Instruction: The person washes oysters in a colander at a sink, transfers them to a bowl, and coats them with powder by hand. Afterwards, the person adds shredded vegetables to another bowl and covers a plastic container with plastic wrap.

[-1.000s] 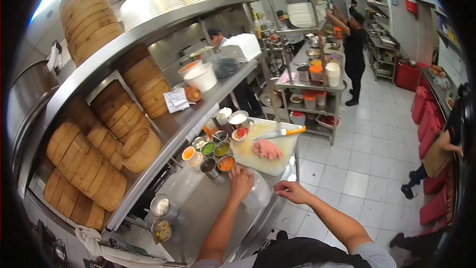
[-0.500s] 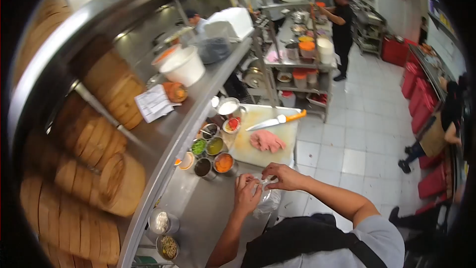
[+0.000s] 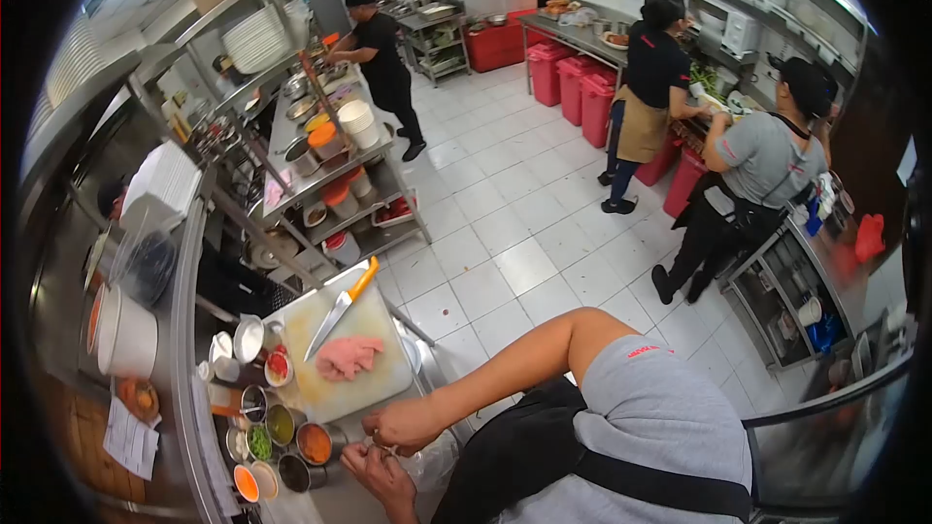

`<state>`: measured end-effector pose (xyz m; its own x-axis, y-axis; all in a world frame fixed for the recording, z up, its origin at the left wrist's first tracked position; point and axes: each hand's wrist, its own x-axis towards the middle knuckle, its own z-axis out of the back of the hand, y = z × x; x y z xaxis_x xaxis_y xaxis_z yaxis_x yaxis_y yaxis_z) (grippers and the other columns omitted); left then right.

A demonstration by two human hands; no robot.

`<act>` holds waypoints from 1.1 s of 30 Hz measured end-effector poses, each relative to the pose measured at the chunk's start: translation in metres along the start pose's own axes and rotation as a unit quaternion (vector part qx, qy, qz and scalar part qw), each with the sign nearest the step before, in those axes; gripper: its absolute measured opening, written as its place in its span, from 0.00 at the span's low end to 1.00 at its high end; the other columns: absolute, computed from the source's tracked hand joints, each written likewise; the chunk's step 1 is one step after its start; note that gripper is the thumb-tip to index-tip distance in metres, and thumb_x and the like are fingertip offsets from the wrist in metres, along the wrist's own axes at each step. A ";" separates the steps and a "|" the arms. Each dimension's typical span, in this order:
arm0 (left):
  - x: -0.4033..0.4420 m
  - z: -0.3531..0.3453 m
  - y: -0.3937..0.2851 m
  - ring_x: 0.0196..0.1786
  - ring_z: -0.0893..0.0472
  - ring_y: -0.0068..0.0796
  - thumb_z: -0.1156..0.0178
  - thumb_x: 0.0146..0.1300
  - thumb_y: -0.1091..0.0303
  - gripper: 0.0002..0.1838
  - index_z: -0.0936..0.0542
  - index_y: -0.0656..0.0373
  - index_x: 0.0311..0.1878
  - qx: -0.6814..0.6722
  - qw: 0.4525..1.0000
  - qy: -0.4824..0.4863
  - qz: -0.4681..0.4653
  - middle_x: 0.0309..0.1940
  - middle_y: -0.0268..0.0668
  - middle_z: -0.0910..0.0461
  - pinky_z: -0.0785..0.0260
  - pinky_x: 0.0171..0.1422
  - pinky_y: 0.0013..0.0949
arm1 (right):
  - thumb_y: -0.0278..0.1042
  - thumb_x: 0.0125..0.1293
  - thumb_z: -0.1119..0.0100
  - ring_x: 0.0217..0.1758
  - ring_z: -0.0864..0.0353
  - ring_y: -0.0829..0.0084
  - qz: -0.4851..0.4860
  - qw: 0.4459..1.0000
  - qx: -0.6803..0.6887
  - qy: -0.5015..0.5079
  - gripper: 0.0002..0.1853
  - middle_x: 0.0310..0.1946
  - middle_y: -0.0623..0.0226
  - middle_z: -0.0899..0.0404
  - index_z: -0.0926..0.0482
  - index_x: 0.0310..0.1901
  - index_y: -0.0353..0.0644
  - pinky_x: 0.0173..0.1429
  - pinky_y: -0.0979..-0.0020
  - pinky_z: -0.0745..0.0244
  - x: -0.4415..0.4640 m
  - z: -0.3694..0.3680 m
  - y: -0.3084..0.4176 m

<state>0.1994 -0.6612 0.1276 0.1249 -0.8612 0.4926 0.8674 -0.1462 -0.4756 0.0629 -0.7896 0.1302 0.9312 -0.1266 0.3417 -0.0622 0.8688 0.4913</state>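
Note:
My right hand [image 3: 408,424] and my left hand [image 3: 379,475] are close together at the worktable's front edge, fingers closed on a clear plastic bag [image 3: 432,461]. The bag hangs below my fingers; its contents cannot be made out. Just beyond my hands lies a white cutting board [image 3: 374,396]. On it rest a pinkish lump of raw meat [image 3: 349,357] and a knife [image 3: 335,315] with an orange handle. Left of my hands stand metal containers, among them one with an orange filling [image 3: 315,443], one with chopped greens [image 3: 258,443] and a dark one [image 3: 295,472].
A metal shelf [image 3: 189,330] with a white tub [image 3: 126,335] runs along the left. A prep station [image 3: 320,184] stands ahead, a person [image 3: 383,63] at it. Two people [image 3: 650,78] work at the right counter, near red bins [image 3: 594,107]. Tiled floor [image 3: 485,223] lies between.
The view has swung to the right, so more of the floor, the red bins and two people at the right counter show. Both my hands stay on the plastic bag.

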 end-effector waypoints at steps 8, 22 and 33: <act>0.002 0.001 -0.002 0.48 0.33 0.54 0.54 0.67 0.61 0.19 0.27 0.72 0.34 -0.023 0.999 0.031 -0.003 0.39 0.51 0.36 0.41 0.60 0.52 | 0.37 0.57 0.36 0.37 0.17 0.53 -0.024 0.992 -0.119 -0.034 0.16 0.35 0.51 0.24 0.22 0.40 0.31 0.37 0.55 0.21 0.000 -0.029 0.006; 0.008 0.004 -0.011 0.44 0.33 0.51 0.41 0.51 0.74 0.11 0.34 0.67 0.26 -0.041 0.997 0.057 -0.030 0.34 0.46 0.37 0.41 0.54 0.49 | 0.33 0.62 0.41 0.32 0.18 0.49 -0.064 0.984 -0.072 -0.151 0.17 0.30 0.51 0.22 0.29 0.46 0.30 0.32 0.53 0.26 -0.010 -0.031 0.003; -0.003 0.004 -0.016 0.42 0.33 0.51 0.39 0.55 0.76 0.16 0.37 0.68 0.21 -0.055 0.996 0.058 -0.050 0.33 0.47 0.37 0.41 0.50 0.50 | 0.19 0.55 0.40 0.29 0.12 0.62 -0.322 0.872 0.340 -0.140 0.06 0.25 0.56 0.19 0.28 0.34 0.34 0.27 0.63 0.17 -0.045 -0.010 -0.029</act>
<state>0.1867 -0.6539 0.1368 -0.0222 -0.8891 0.4571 0.8137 -0.2817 -0.5084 0.0269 -0.8042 0.0923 0.7330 -0.6787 -0.0451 0.1540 0.1009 0.9829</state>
